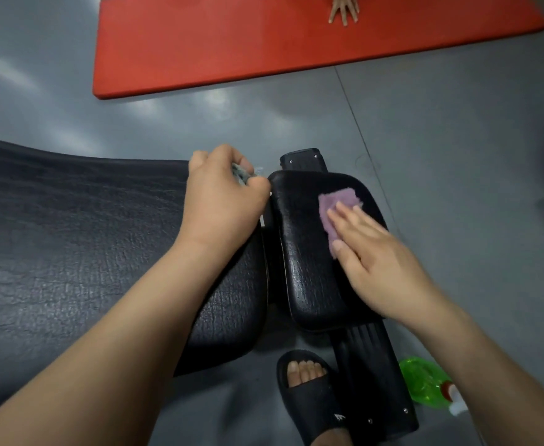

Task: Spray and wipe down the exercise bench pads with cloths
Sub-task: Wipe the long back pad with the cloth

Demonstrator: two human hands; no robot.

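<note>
1. Your right hand [377, 255] lies flat, fingers straight and close together, pressing on the small purple fabric cloth [335, 204]. The cloth sits under your fingertips, and its far edge shows beyond them.
2. That purple cloth rests on the far right part of the small black textured seat pad [299, 252], near its rounded corner.
3. Your left hand [222, 194] is curled, pinching the crumpled grey cloth [243, 173] between thumb and fingers. Only a little of the cloth pokes out on the hand's right side.
4. The grey cloth is at the far end of the large black leather-like back pad [71, 236], just beside the gap that separates it from the seat pad.
5. Your two hands are apart, one on each pad.
6. The translucent green plastic spray bottle [422, 381] lies on the grey floor [457, 123] under your right forearm, beside the bench frame.
7. Your foot in a black slide sandal [312, 403] stands below the seat pad.
8. Another person's hand [344, 11] rests spread on the flat red mat [264, 37] farther away.
</note>
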